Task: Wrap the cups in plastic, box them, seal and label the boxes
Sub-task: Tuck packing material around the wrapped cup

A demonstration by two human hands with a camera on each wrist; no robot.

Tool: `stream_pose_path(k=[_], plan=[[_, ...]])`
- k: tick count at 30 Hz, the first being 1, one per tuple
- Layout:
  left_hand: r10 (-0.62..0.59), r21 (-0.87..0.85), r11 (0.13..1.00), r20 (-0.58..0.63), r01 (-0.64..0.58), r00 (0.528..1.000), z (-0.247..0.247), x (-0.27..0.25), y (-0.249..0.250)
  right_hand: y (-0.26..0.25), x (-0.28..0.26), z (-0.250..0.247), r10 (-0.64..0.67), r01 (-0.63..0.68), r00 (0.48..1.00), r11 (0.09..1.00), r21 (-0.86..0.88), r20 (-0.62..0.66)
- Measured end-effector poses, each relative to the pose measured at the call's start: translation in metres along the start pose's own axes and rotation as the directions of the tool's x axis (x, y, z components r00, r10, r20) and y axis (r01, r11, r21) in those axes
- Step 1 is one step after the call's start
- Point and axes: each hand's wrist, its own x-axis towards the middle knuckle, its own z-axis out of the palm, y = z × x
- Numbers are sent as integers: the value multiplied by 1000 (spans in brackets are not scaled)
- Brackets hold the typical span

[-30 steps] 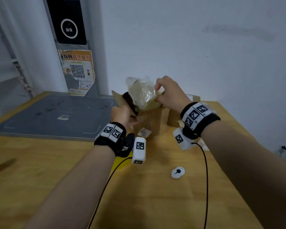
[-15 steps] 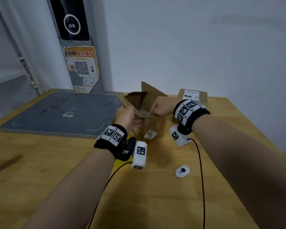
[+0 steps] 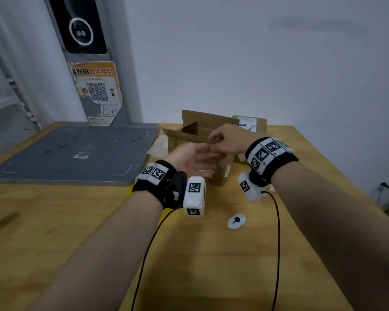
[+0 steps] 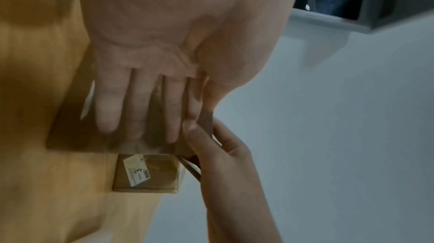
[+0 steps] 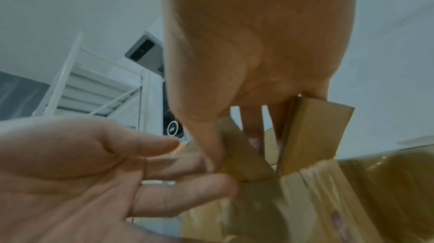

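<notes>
An open brown cardboard box [image 3: 213, 173] stands at the table's far middle, flaps up. The wrapped cup is out of sight, hidden inside it or behind my hands. My left hand [image 3: 202, 160] is open, its straight fingers [image 4: 138, 117] lying against the box's near side. My right hand [image 3: 213, 139] reaches over the top and pinches the near flap [image 5: 244, 156] between thumb and fingers. A second, closed box [image 3: 252, 124] bearing a white label stands just behind to the right; it also shows in the left wrist view [image 4: 145, 172].
A grey mat [image 3: 76, 153] covers the table's far left, with a post carrying an orange QR poster [image 3: 97, 90] behind it. A small white disc [image 3: 236, 221] lies on the wood nearer me. The wall runs close behind the boxes.
The plastic-wrapped cup my right hand held above the box went down into it. My right hand then took the near flap, and my left hand opened flat against the box's side.
</notes>
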Motion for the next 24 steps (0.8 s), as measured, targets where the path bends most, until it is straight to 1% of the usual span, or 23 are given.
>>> stream_pose_path(k=[1, 3, 4, 6, 8, 9, 10, 11, 12, 13, 14, 15, 16, 17, 18, 20, 22, 24], plan=[[-1, 23, 1000, 5, 1, 1000, 3, -2, 1, 5, 0, 1, 58, -59, 997, 998, -36, -43], [42, 99, 994, -62, -36, 997, 3, -6, 2, 12, -3, 2, 143, -158, 977, 984, -80, -161], [76, 134, 989, -111, -61, 991, 0, -7, 3, 14, -5, 3, 160, -183, 964, 979, -93, -211], [123, 162, 983, -211, -89, 970, -15, -7, 5, 15, -9, 3, 160, -193, 944, 977, -92, -290], [138, 158, 983, -288, -95, 948, -36, -5, 8, 7, -15, 0, 110, -158, 898, 984, -77, -427], [141, 150, 984, -320, -97, 937, -46, -3, 10, -1, -19, -3, 73, -100, 863, 995, -28, -500], [145, 148, 984, -347, -98, 927, -57, -2, 12, -12, -23, -7, 42, -8, 840, 998, 66, -540], [148, 157, 983, -367, -96, 918, -68, 1, 13, -24, -26, -10, 18, 94, 846, 979, 182, -533], [149, 173, 981, -381, -88, 913, -78, 3, 14, -36, -29, -13, -9, 167, 879, 942, 290, -477], [147, 192, 978, -388, -76, 910, -88, 6, 14, -47, -31, -14, -45, 190, 927, 912, 363, -374], [143, 211, 976, -391, -62, 909, -96, 9, 14, -57, -31, -11, -83, 176, 968, 898, 404, -237], [137, 235, 971, -393, -45, 909, -105, 12, 14, -65, -28, -6, -115, 143, 989, 899, 414, -91], [133, 269, 963, -388, -26, 912, -112, 14, 14, -70, -21, 3, -134, 109, 990, 912, 395, 37], [130, 307, 952, -384, -6, 914, -119, 17, 13, -72, -15, 13, -138, 84, 982, 929, 360, 127], [129, 343, 939, -379, 10, 916, -124, 21, 13, -72, -7, 24, -127, 62, 976, 942, 331, 176], [125, 399, 916, -360, 31, 925, -130, 29, 12, -68, 5, 43, -69, 4, 978, 950, 312, 196], [83, 413, 909, -321, 60, 943, -136, 35, 15, -67, 15, 58, -4, -69, 979, 934, 350, 203], [31, 408, 908, -299, 98, 954, -142, 47, 20, -61, 25, 67, 37, -140, 970, 893, 427, 241]])
